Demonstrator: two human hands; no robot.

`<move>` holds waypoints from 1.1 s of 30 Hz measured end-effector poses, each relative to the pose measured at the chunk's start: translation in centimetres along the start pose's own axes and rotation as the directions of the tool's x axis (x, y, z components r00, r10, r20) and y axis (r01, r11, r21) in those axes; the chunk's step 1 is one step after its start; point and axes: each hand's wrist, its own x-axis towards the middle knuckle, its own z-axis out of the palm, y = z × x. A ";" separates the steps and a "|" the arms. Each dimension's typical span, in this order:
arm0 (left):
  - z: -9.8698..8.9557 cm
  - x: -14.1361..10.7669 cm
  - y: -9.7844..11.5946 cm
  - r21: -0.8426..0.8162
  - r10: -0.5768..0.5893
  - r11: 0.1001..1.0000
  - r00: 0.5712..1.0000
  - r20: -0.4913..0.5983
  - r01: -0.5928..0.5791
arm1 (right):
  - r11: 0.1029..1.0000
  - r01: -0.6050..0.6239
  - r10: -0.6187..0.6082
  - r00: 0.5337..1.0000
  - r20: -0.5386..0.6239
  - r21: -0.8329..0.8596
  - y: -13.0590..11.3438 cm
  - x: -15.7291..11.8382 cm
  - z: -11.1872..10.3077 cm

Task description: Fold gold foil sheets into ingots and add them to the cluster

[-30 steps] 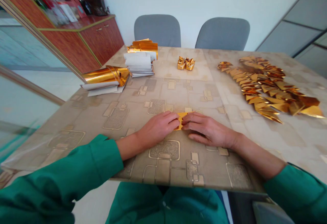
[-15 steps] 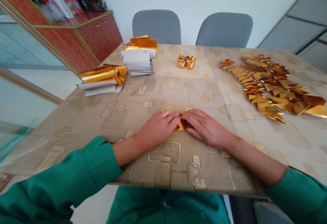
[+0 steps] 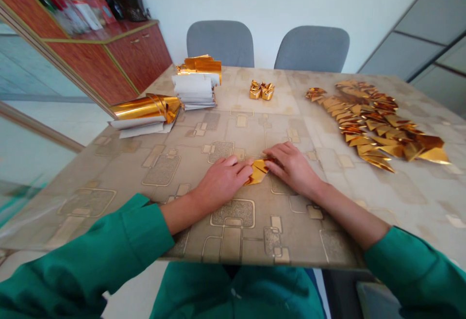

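Observation:
A small piece of folded gold foil paper (image 3: pixel 259 171) lies on the patterned tablecloth in front of me, between my two hands. My left hand (image 3: pixel 229 178) presses on its left end with the fingers closed together. At its upper right corner, my right hand (image 3: pixel 289 166) pinches the edge between thumb and fingers. My fingertips hide parts of both ends. Farther back stand a few small folded gold shapes (image 3: pixel 262 91). To the right, many folded gold pieces (image 3: pixel 367 120) lie in overlapping curved rows.
Stacked white-backed foil sheets (image 3: pixel 194 91) stand at the back left. Nearer is a rolled bundle of gold sheets (image 3: pixel 145 110). Two grey chairs (image 3: pixel 220 42) are behind the table (image 3: pixel 225 241), whose near edge is close to my body. A wooden cabinet (image 3: pixel 138 59) stands at left.
My right hand has shifted slightly up and right, away from my left hand, uncovering more of the gold paper. My left hand stays nearly in place. The view has shifted slightly.

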 end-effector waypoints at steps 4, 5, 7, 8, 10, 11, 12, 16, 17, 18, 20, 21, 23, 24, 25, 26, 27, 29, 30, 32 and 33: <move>-0.1 0.0 0.0 -0.083 -0.052 0.995 0.998 -0.028 0.050 | 0.992 -0.126 0.127 0.990 0.059 -0.028 -0.7 1.0 0.5; -0.2 0.1 0.0 -0.107 -0.074 0.992 0.996 -0.039 0.070 | 0.988 -0.155 0.154 0.986 0.058 0.010 -0.7 1.1 0.6; -0.4 0.1 0.0 -0.149 -0.122 0.983 0.990 -0.064 0.112 | 0.970 -0.192 0.185 0.981 0.055 0.149 -0.6 1.0 0.5; -0.5 0.1 0.0 -0.169 -0.147 0.977 0.986 -0.076 0.133 | 0.946 -0.196 0.187 0.980 0.062 0.258 -0.6 0.9 0.5; -0.5 0.0 -0.2 -0.223 -0.186 0.961 0.978 -0.096 0.161 | 0.845 -0.181 0.162 0.983 0.081 0.504 -0.5 0.7 0.4; -0.4 -0.1 -0.3 -0.266 -0.203 0.949 0.973 -0.105 0.169 | 0.777 -0.170 0.146 0.985 0.090 0.606 -0.5 0.6 0.4; -0.3 -0.1 -0.5 -0.325 -0.224 0.929 0.968 -0.116 0.176 | 0.717 -0.162 0.132 0.987 0.096 0.678 -0.5 0.5 0.3; -0.3 -0.1 -0.7 -0.624 -0.354 0.759 0.922 -0.154 0.187 | 0.615 -0.159 0.170 0.983 0.066 0.772 -0.6 0.4 0.2; -0.5 -0.1 -0.7 -0.697 -0.407 0.690 0.901 -0.152 0.194 | 0.593 -0.164 0.206 0.977 0.049 0.788 -0.5 0.4 0.2; -0.7 0.0 -0.6 -0.771 -0.463 0.604 0.875 -0.137 0.199 | 0.571 -0.165 0.247 0.969 0.023 0.804 -0.4 0.5 0.1; -1.1 0.3 -0.2 -0.899 -0.572 0.393 0.817 -0.077 0.191 | 0.544 -0.158 0.316 0.948 -0.027 0.824 -0.4 0.5 0.0; -1.3 0.4 0.0 -0.940 -0.613 0.292 0.789 -0.044 0.175 | 0.546 -0.157 0.329 0.944 -0.038 0.823 -0.5 0.4 0.0; -1.5 0.5 0.3 -0.977 -0.664 0.168 0.748 -0.013 0.132 | 0.559 -0.175 0.303 0.953 -0.003 0.810 -1.2 0.3 0.3; -1.6 0.5 0.5 -0.981 -0.678 0.154 0.735 -0.016 0.121 | 0.561 -0.196 0.268 0.962 0.048 0.804 -1.8 0.3 0.5; -1.6 0.5 0.6 -0.980 -0.682 0.161 0.731 -0.025 0.116 | 0.544 -0.222 0.231 0.967 0.110 0.809 -2.4 0.2 0.8; -1.7 0.5 0.8 -0.977 -0.675 0.178 0.737 -0.037 0.114 | 0.505 -0.226 0.207 0.969 0.138 0.833 -3.1 0.2 1.2; -1.7 0.5 0.9 -0.974 -0.661 0.197 0.749 -0.049 0.111 | 0.463 -0.219 0.198 0.970 0.141 0.859 -3.7 0.1 1.5; -1.9 0.4 1.1 -0.970 -0.619 0.221 0.783 -0.058 0.103 | 0.452 -0.186 0.188 0.976 0.110 0.872 -4.6 0.1 2.1; -1.9 0.3 1.1 -0.971 -0.596 0.220 0.801 -0.056 0.097 | 0.456 -0.180 0.195 0.976 0.099 0.872 -4.8 0.1 2.2; -2.1 0.2 1.1 -0.974 -0.551 0.203 0.834 -0.033 0.096 | 0.456 -0.191 0.216 0.971 0.100 0.869 -4.8 0.0 2.3; -2.1 0.2 1.0 -0.976 -0.535 0.193 0.845 -0.017 0.103 | 0.442 -0.202 0.227 0.968 0.110 0.874 -4.7 0.0 2.2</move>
